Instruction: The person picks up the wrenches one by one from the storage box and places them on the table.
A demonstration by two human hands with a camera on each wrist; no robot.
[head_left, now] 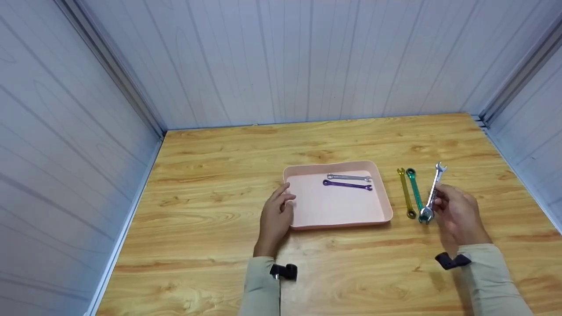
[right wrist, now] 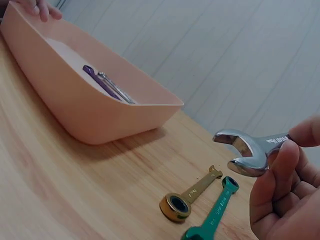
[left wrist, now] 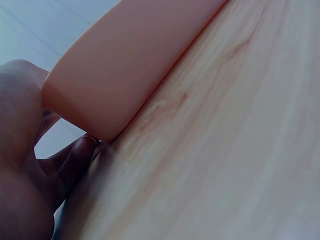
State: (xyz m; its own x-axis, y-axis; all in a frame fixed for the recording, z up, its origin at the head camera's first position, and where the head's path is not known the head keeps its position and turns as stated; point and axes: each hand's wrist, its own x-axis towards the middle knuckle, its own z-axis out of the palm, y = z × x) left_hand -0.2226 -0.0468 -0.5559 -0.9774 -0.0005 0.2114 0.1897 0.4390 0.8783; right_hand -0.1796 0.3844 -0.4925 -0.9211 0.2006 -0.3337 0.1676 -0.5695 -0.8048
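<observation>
My right hand (head_left: 459, 213) pinches a silver wrench (head_left: 434, 191) between thumb and fingers, to the right of the tray. One open-jawed end of it (right wrist: 245, 152) points toward the tray in the right wrist view. Below it on the table lie a green ratchet wrench (head_left: 415, 188) and a gold one (head_left: 406, 193), the green one's lower end overlapped by the silver wrench. At the left side of the pink tray (head_left: 386, 204), my left hand (head_left: 275, 219) holds the wall, fingers over the rim. Inside the tray are a purple wrench (head_left: 347, 184) and another silver wrench (head_left: 349, 177).
The tray stands on a wood-grain table (head_left: 210, 184). Pale panelled walls (head_left: 281, 61) enclose the table at the back and on both sides, with metal framing in the corners.
</observation>
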